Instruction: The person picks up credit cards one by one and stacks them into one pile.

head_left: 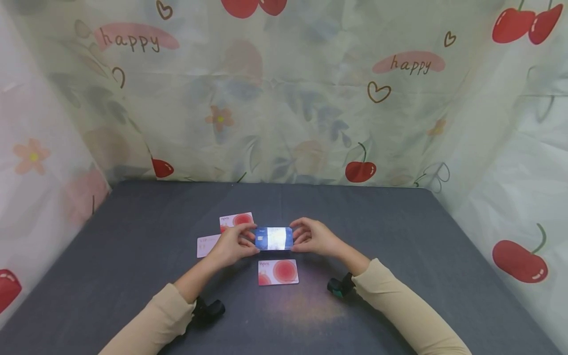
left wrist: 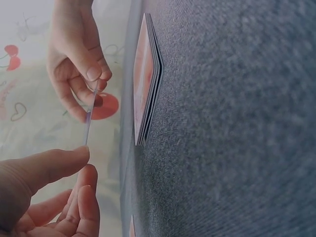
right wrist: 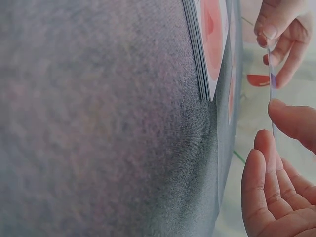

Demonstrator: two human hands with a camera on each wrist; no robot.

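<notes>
Both hands hold a blue bank card (head_left: 262, 239) by its opposite short edges, lifted above the table, with a bright glare across its middle. My left hand (head_left: 229, 246) pinches the left edge between thumb and fingers. At the other edge, my right hand (head_left: 318, 238) pinches it the same way. Seen from the wrists, the card is edge-on, a thin strip between the hands. Below it on the table lies a neat stack of cards (head_left: 278, 272), its top one white with red circles. Behind my left hand are a red-and-white card (head_left: 235, 220) and a pale card (head_left: 206, 244), each partly hidden.
A dark grey cloth (head_left: 377, 222) covers the table. Printed curtains (head_left: 284, 123) with cherries and flowers enclose the back and sides. Black camera straps (head_left: 340, 285) sit at both wrists, below the beige sleeves (head_left: 399, 305).
</notes>
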